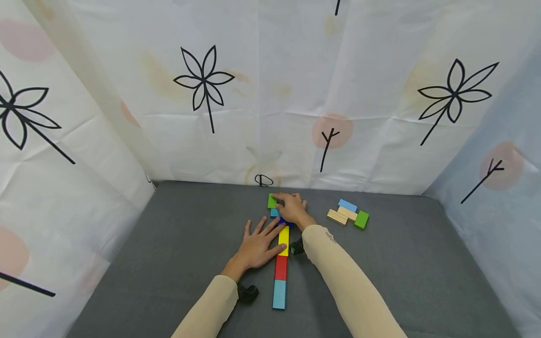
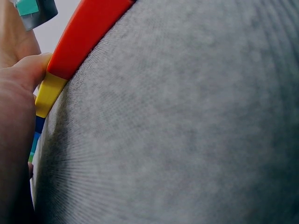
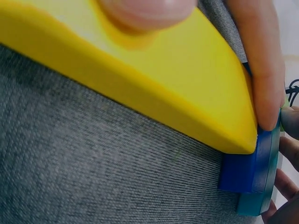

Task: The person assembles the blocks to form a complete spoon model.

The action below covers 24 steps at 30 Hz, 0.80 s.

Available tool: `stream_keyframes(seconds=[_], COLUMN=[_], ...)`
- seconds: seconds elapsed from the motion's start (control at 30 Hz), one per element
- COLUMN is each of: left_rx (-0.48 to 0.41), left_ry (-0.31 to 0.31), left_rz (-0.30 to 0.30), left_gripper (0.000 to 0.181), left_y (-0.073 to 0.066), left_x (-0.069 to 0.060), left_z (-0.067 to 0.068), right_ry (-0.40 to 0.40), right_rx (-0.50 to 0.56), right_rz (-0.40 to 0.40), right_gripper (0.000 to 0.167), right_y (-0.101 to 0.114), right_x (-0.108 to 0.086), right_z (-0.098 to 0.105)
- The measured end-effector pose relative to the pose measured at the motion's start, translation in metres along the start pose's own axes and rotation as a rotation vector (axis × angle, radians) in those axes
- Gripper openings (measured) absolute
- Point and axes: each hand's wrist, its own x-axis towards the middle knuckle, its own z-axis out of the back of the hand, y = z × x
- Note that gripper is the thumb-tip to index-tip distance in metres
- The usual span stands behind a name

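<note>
In the head view, a row of blocks runs away from the person: light blue (image 1: 279, 294), red (image 1: 281, 267), yellow (image 1: 284, 234), dark blue (image 1: 290, 224), a smaller blue one and green (image 1: 271, 202) at the far end. My left hand (image 1: 256, 246) lies with fingers spread, its thumb on the yellow block (image 3: 187, 79) and other fingertips reaching the dark blue block (image 3: 238, 172). My right hand (image 1: 293, 209) bends round the far end, index finger and thumb at the green block. Beside the dark blue block stands a teal block (image 3: 252, 203), close to the right fingers.
Right of the row, two wooden blocks (image 1: 336, 217), a blue block (image 1: 347, 205) and a green block (image 1: 361, 219) lie close together on the grey table (image 1: 190, 234). A white patterned cloth (image 1: 270, 94) hangs behind the table's far edge.
</note>
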Motion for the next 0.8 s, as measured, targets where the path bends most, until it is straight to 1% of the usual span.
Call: stream_keyframes(seconds=[0.2,0.33,0.53,0.7,0.8], left_rx=[0.008,0.021,0.004,0.017,0.018], left_ry=[-0.002,0.004,-0.007,0.001,-0.001], left_rz=[0.0,0.005,-0.005,0.0,0.001], left_gripper=[0.068,0.068,0.067,0.068,0.068], left_y=[-0.002,-0.002,0.0,-0.002,-0.003], left_x=[-0.002,-0.002,-0.002,-0.002,-0.002], left_z=[0.004,0.004,0.002,0.003,0.004], right_ry=[0.001,0.004,-0.016,-0.045,-0.062], right_rx=[-0.013,-0.014,0.062,0.092,0.104], right_rz=[0.008,0.009,0.017,0.062,0.094], right_gripper=[0.042,0.041,0.041,0.043,0.046], right_y=[0.002,0.003,0.001,-0.01,-0.022], right_x=[0.0,-0.001,-0.002,-0.005,-0.008], right_z=[0.0,0.001,0.006,0.014,0.025])
